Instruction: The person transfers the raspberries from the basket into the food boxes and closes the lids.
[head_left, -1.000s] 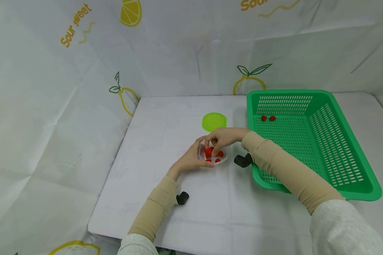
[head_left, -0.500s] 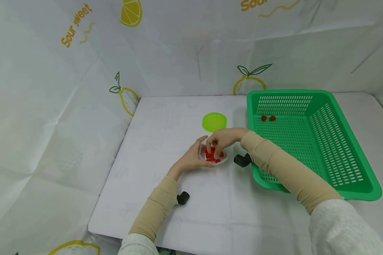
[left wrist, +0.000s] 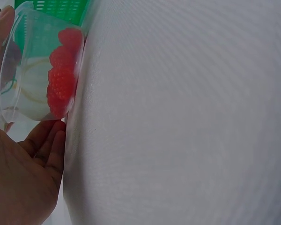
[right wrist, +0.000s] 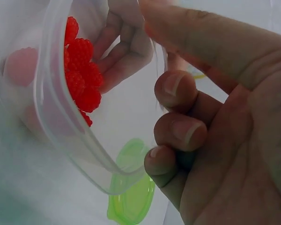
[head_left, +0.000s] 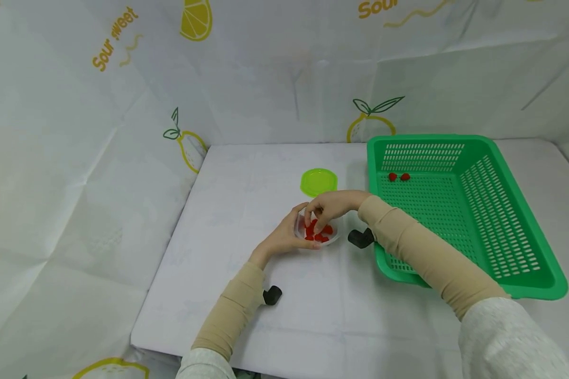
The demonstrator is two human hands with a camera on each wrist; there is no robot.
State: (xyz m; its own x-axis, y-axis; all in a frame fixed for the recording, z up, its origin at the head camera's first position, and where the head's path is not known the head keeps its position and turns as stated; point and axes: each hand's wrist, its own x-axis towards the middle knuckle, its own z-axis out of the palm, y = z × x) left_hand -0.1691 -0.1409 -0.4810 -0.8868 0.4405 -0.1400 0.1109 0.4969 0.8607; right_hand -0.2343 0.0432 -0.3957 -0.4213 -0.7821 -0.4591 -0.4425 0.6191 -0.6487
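A clear plastic container (head_left: 334, 241) stands on the white-covered table with several red raspberries (left wrist: 63, 82) along its bottom. My left hand (head_left: 282, 235) holds it from the left, thumb along the near side and fingers around the far side. From above, my right hand (head_left: 334, 205) reaches in with thumb and index finger among the raspberries. In the right wrist view, its other fingers (right wrist: 180, 131) are curled beside the rim. Whether a raspberry is pinched there I cannot tell, as the fingertips are hidden.
Just behind the container lies a lime-green lid (head_left: 319, 181). A large green plastic basket (head_left: 469, 139) stands at the right, under the right forearm, with two red raspberries (head_left: 392, 177) near its back left corner. A white lemon-print sheet (head_left: 275, 79) hangs behind the table.
My right fingers have shifted slightly inside the container, and the raspberries in it lie a little differently, with more showing near the front. My left hand and the container have stayed in place.
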